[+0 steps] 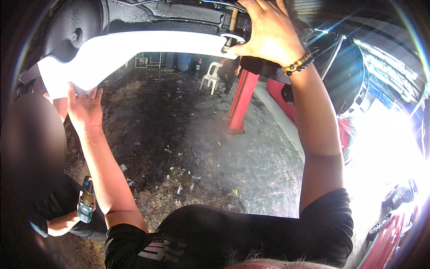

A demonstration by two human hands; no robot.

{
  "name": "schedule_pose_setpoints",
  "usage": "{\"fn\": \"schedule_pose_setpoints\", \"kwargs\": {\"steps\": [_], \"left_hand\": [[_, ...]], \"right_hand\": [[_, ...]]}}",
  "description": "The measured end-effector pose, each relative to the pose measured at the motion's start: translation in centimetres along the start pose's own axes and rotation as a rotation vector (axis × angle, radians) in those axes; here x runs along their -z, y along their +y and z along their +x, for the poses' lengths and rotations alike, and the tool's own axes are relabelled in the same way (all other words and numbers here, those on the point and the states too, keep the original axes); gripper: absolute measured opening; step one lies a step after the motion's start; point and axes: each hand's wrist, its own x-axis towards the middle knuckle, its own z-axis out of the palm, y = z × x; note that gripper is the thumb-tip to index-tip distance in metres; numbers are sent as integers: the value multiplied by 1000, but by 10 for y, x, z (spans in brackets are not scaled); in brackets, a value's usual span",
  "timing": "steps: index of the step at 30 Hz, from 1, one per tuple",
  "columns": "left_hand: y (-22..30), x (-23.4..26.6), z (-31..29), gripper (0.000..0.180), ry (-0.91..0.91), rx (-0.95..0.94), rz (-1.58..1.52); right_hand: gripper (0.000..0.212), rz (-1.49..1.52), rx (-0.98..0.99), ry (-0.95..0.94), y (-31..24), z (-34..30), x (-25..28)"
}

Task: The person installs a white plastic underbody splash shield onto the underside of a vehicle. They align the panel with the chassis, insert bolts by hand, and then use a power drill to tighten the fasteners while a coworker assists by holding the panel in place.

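Overhead, a long white curved panel (148, 43) runs along the dark underside of a raised vehicle. Its broad end is at the left, its narrow end at the right. My left hand (85, 110) holds up the broad end from below, fingers against its lower edge. At the narrow end, my right hand (273, 36) is spread, its thumb touching the panel's tip and its fingers reaching up to the dark underbody. A co-worker's hand (61, 107) is also at the panel's left end. The co-worker's other hand is beside a teal and black power drill (85, 205).
A wheel (74, 31) hangs at the upper left. Beyond are a red lift post (242, 101), a white plastic chair (210, 78) and a person in dark clothes (228, 71). Scraps lie on the stained concrete floor (179, 148). A red vehicle (387, 237) stands at lower right.
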Motion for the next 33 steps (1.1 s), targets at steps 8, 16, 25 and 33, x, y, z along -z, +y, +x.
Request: {"fn": "schedule_pose_setpoints", "kwargs": {"steps": [8, 16, 25, 33], "left_hand": [[2, -1, 4, 100, -18, 4, -46], [4, 10, 8, 95, -34, -5, -47], [-1, -2, 7, 74, -44, -119, -60], [-2, 3, 11, 71, 28, -67, -59]], "right_hand": [[110, -5, 14, 13, 4, 1, -5], [103, 68, 164, -4, 18, -3, -6], [97, 280, 156, 10, 33, 1, -8], [95, 437, 135, -107, 28, -1, 3]]}}
